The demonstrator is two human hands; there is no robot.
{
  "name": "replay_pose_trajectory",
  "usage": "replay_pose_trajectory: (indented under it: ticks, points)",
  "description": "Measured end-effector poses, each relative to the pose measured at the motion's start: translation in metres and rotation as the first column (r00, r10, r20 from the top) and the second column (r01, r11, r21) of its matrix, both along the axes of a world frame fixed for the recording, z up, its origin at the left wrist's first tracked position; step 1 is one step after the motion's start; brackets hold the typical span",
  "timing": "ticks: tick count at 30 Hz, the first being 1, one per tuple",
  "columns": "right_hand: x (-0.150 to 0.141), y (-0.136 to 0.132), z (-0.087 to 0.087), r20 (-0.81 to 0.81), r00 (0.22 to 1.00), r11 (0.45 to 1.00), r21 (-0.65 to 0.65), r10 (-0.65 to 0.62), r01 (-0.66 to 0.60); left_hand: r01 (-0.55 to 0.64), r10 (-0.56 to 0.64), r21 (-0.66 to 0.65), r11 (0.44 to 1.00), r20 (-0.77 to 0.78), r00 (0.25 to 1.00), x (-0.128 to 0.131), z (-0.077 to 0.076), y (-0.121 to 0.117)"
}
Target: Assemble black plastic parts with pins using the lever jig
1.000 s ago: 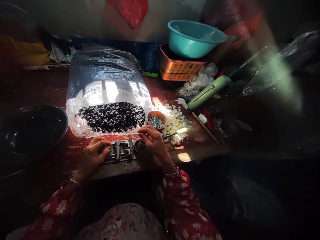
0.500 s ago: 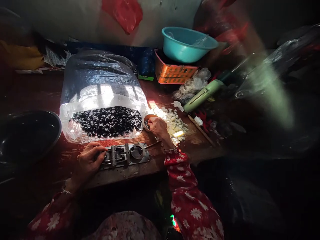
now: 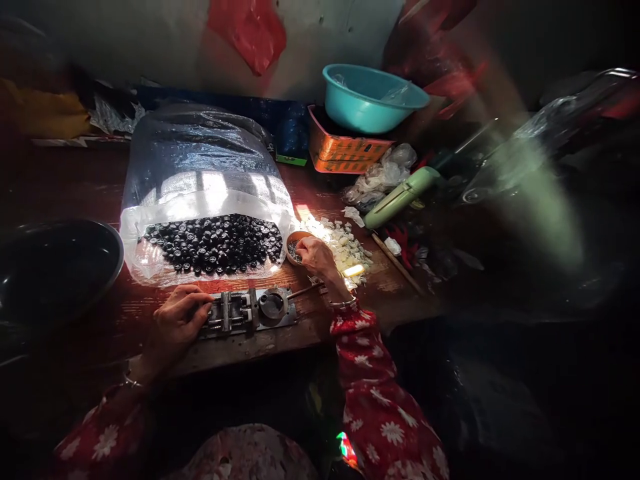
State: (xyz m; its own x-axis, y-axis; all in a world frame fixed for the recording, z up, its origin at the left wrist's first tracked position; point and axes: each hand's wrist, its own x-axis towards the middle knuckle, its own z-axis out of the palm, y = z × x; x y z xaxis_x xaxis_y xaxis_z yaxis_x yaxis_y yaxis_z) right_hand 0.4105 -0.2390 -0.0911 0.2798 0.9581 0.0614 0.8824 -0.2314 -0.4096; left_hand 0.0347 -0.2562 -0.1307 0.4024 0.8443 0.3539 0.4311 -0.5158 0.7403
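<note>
A small metal jig (image 3: 250,308) lies on the wooden table's near edge. My left hand (image 3: 176,321) rests curled on its left end, fingers closed on the jig. My right hand (image 3: 317,257) reaches over a small brown bowl (image 3: 294,240) of thin metal pins, fingertips pinched inside it; what they hold is too small to make out. A thin rod (image 3: 303,290) sticks out from the jig's right side. Behind the jig a large clear plastic bag (image 3: 205,180) holds a heap of black round parts (image 3: 215,243).
A pile of pale small pieces (image 3: 345,243) lies right of the bowl. A dark basin (image 3: 55,267) sits at the left. At the back are a teal basin (image 3: 373,97) on an orange box (image 3: 345,150), crumpled plastic (image 3: 380,177) and a green tool (image 3: 400,197).
My right hand left the jig's round right end and moved up to the small bowl of pins, where it now stays. My left hand has kept its hold on the jig.
</note>
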Motion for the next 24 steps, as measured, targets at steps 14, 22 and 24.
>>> replay_pose_trajectory:
  ticks: [14, 22, 24]
  points:
    - [-0.024, -0.031, 0.013, -0.546, 0.835, 0.898, 0.401, 0.074, 0.183, -0.169, 0.157, 0.331, 0.929, 0.061, 0.986, 0.014, 0.016, -0.016]
    - [-0.134, -0.073, 0.02, -0.708, 0.622, 0.899, 0.437, 0.336, 0.012, -0.034, 0.021, 0.093, 0.995, 0.132, 0.991, 0.067, 0.049, -0.029]
    - [-0.147, -0.077, 0.014, -0.708, 0.614, 0.899, 0.438, 0.349, -0.006, -0.01, 0.001, 0.053, 0.999, 0.169, 0.986, 0.065, 0.048, -0.028]
